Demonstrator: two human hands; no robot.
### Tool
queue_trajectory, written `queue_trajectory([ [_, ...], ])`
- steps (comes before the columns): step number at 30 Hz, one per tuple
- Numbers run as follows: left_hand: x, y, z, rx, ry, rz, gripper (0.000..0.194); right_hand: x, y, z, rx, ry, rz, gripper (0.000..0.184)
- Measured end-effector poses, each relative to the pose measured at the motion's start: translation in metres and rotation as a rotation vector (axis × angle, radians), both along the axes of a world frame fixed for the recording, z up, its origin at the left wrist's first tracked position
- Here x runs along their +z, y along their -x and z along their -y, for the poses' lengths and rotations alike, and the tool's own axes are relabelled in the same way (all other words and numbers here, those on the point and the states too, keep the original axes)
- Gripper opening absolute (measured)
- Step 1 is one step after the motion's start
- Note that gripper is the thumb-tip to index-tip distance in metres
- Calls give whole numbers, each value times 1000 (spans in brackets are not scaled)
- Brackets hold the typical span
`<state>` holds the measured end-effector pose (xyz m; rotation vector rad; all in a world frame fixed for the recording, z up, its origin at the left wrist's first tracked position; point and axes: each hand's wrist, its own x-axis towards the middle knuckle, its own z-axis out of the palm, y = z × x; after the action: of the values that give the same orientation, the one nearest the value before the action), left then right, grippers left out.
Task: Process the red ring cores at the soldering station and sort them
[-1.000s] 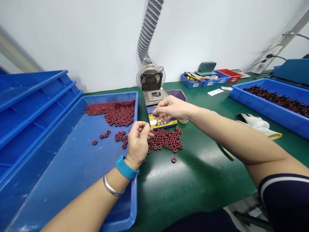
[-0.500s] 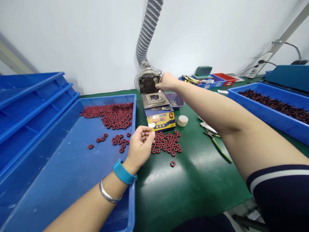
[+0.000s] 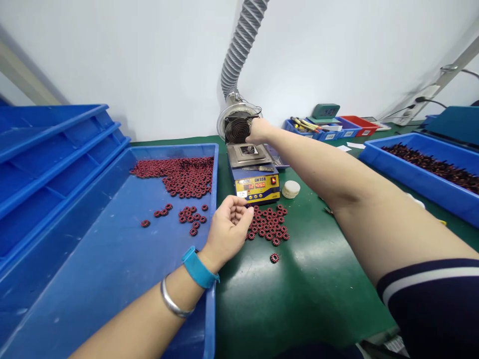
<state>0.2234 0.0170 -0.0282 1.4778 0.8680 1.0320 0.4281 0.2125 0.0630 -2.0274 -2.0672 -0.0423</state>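
Observation:
My left hand [image 3: 230, 225] has its fingers curled and the thumb near the index fingertip, just in front of the solder pot; what it holds, if anything, I cannot make out. Beside its fingertips, small red-and-black toothed rings [image 3: 269, 223] lie in a cluster on the green table. My right hand [image 3: 258, 132] reaches over the back of the solder pot [image 3: 258, 189], next to the round fan grille [image 3: 238, 131]. Its fingers are bent together, and anything in them is hidden. The pot has a yellow front with red digits and a small square bath [image 3: 248, 150] on top.
A large blue tray [image 3: 123, 279] on the left holds many more rings [image 3: 190, 177]. Stacked blue bins [image 3: 56, 149] stand beyond it. A round white pad [image 3: 291, 189] lies right of the pot. Another blue tray [image 3: 415, 172] with dark parts sits at the right. A grey hose [image 3: 241, 47] hangs above.
The view has shifted, so most things appear farther right. My right hand sits slightly lower by the fan grille. My left hand stays curled beside the rings. The pot's digits read differently.

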Motion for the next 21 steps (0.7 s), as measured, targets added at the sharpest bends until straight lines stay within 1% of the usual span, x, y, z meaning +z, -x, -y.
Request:
queue_trajectory([
  [3, 1, 0, 1, -6, 5, -13, 21, -4, 0, -3, -68, -12, 53, 43],
  [7, 3, 0, 0, -10, 3, -27, 21, -7, 1, -4, -58, -29, 41, 39],
  [10, 3, 0, 0, -14, -1, -43, 22, -2, 3, 1, -52, -62, -22, 33],
  [13, 4, 0, 0, -13, 2, -35, 22, 8, 3, 10, -96, -59, -98, 26],
  [15, 4, -1, 0, -8, 10, -18, 23, 14, 4, 18, -111, -33, -214, 18],
  [18, 4, -1, 0, -5, 27, -1, 23, 20, 4, 37, -83, 19, -572, 7],
  [21, 3, -1, -1, 6, 44, 22, 24, 19, 7, 65, 7, 104, -925, 14],
])
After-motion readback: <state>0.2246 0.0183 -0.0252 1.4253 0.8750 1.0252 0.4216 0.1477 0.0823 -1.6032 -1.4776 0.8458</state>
